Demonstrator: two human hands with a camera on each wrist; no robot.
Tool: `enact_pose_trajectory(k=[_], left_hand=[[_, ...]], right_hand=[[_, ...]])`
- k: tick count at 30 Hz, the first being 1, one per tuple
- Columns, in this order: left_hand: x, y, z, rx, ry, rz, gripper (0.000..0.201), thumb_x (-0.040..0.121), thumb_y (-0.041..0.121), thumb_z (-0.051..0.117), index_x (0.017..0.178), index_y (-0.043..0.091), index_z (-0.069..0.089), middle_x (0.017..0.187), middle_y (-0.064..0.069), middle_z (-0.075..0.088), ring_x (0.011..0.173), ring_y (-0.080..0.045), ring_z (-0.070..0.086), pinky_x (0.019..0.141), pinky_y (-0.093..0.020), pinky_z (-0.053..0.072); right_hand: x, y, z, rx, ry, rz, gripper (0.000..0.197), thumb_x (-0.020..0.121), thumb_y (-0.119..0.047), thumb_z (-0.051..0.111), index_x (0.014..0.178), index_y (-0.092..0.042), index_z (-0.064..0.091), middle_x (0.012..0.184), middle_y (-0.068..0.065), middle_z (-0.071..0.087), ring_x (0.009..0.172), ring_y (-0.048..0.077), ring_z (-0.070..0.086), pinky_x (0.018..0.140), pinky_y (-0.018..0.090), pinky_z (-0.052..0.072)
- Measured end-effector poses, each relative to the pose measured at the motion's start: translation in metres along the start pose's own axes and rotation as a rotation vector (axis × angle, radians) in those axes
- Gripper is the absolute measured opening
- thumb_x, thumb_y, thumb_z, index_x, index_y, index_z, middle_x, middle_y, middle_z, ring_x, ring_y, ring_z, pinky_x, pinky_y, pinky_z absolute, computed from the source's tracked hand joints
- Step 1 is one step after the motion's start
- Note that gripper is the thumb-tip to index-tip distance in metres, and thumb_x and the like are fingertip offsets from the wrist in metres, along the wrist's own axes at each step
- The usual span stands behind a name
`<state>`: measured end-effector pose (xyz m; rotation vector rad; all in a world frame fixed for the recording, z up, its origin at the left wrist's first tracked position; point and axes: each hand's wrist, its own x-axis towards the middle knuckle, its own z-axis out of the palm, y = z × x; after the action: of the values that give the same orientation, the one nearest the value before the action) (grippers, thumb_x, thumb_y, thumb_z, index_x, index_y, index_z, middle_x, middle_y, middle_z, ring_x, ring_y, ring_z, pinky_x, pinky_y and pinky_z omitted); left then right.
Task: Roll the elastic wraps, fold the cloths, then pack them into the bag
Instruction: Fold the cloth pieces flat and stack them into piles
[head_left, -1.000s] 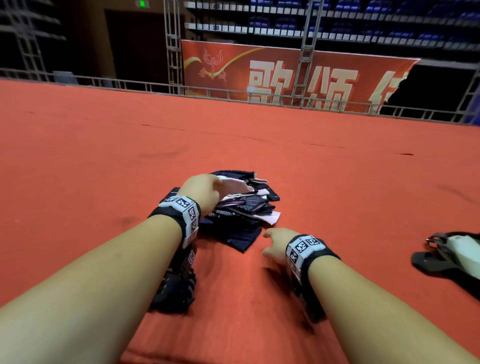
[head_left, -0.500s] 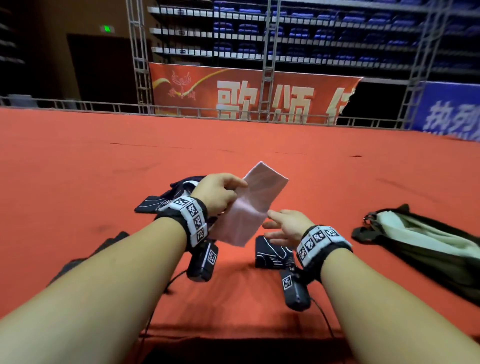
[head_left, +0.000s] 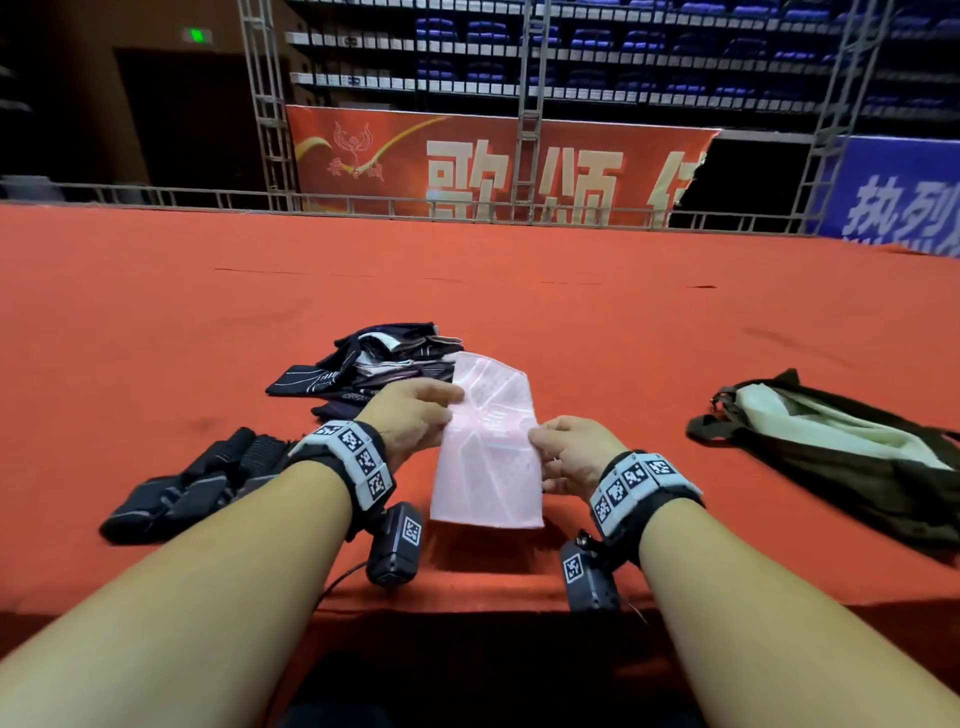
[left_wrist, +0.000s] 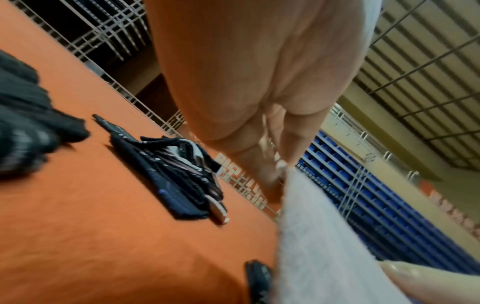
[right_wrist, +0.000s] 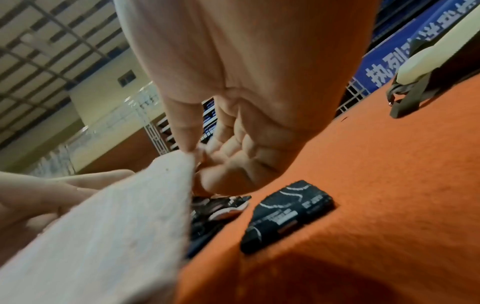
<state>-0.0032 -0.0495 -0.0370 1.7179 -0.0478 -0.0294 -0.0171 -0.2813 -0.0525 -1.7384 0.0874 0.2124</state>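
Presently, the pink cloth hangs above the red surface, gripped at opposite side edges. The left hand pinches its left edge; the right hand pinches its right edge between thumb and fingers. A pile of dark cloths lies beyond. Dark elastic wraps lie left. The bag lies right, well apart. A folded dark cloth rests under the hands.
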Motion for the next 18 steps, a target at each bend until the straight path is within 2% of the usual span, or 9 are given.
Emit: enact_pose_trajectory(k=[2,3,5,7,9,11,14,16,18], left_hand=[[0.003,-0.026,-0.012,0.214,0.01,-0.087,0.047,0.087,-0.014,0.045,0.121,0.01,0.068,0.089,-0.013,0.064,0.059,-0.015,0.052,0.058,-0.028,0.049],[0.004,-0.038,-0.017,0.379,0.008,-0.103,0.048,0.088,-0.01,0.043,0.119,0.015,0.071,0.093,-0.014,0.069,0.058,-0.015,0.051,0.061,-0.027,0.047],[0.004,-0.057,-0.022,0.587,-0.036,-0.135,0.047,0.089,-0.006,0.042,0.112,0.02,0.074,0.088,-0.005,0.072,0.061,-0.015,0.053,0.06,-0.023,0.045],[0.004,-0.065,-0.021,0.62,-0.126,-0.16,0.047,0.087,-0.009,0.048,0.115,0.017,0.075,0.081,0.003,0.067,0.067,-0.013,0.056,0.058,-0.021,0.046],[0.005,-0.066,-0.016,0.741,-0.22,-0.156,0.047,0.087,-0.008,0.055,0.117,0.023,0.075,0.1,0.002,0.071,0.083,-0.009,0.061,0.066,-0.013,0.046],[0.012,-0.068,-0.012,0.854,-0.308,-0.14,0.048,0.088,-0.004,0.059,0.121,0.028,0.073,0.114,0.003,0.069,0.093,-0.006,0.06,0.071,-0.007,0.041],[0.025,-0.072,-0.016,0.889,-0.389,-0.138,0.046,0.086,-0.001,0.063,0.119,0.029,0.072,0.107,0.009,0.065,0.089,-0.004,0.058,0.066,-0.002,0.04],[0.03,-0.076,-0.023,0.819,-0.449,-0.165,0.051,0.083,-0.007,0.065,0.119,0.029,0.071,0.103,0.008,0.067,0.086,-0.004,0.06,0.071,-0.005,0.044],[0.032,-0.081,-0.028,0.742,-0.491,-0.183,0.056,0.081,-0.013,0.062,0.121,0.025,0.07,0.1,0.008,0.068,0.082,-0.002,0.061,0.071,-0.008,0.046]], right_hand=[[0.011,0.012,0.006,-0.302,0.008,-0.019,0.011,0.087,-0.006,0.06,0.081,-0.014,0.059,0.071,0.012,0.057,0.06,0.024,0.053,0.052,0.038,0.049],[0.018,0.021,0.008,-0.479,0.044,-0.027,0.014,0.087,-0.006,0.059,0.078,-0.018,0.062,0.074,0.01,0.059,0.067,0.025,0.056,0.061,0.042,0.051],[0.026,0.035,0.011,-0.68,0.084,-0.006,0.023,0.09,-0.008,0.057,0.098,-0.022,0.073,0.098,0.003,0.07,0.094,0.026,0.065,0.083,0.031,0.05],[0.036,0.048,0.012,-0.743,0.026,0.032,0.037,0.093,-0.006,0.054,0.122,-0.022,0.071,0.122,-0.002,0.068,0.117,0.02,0.062,0.098,0.021,0.044],[0.047,0.058,0.012,-0.757,-0.057,0.073,0.046,0.091,-0.003,0.052,0.128,-0.025,0.069,0.129,-0.005,0.067,0.124,0.019,0.06,0.109,0.024,0.042],[0.057,0.064,0.011,-0.837,-0.109,0.079,0.055,0.086,-0.005,0.051,0.13,-0.034,0.066,0.134,-0.009,0.065,0.127,0.018,0.058,0.112,0.029,0.042],[0.062,0.058,0.009,-1.068,-0.084,0.085,0.063,0.083,-0.022,0.051,0.135,-0.057,0.051,0.143,-0.01,0.056,0.128,0.027,0.054,0.109,0.032,0.044],[0.063,0.054,0.005,-1.227,-0.057,0.09,0.062,0.088,-0.029,0.05,0.143,-0.057,0.04,0.15,-0.002,0.046,0.132,0.036,0.046,0.111,0.038,0.041],[0.066,0.056,0.0,-1.313,-0.031,0.089,0.065,0.089,-0.034,0.053,0.148,-0.054,0.034,0.152,0.002,0.041,0.134,0.038,0.041,0.112,0.042,0.037]])
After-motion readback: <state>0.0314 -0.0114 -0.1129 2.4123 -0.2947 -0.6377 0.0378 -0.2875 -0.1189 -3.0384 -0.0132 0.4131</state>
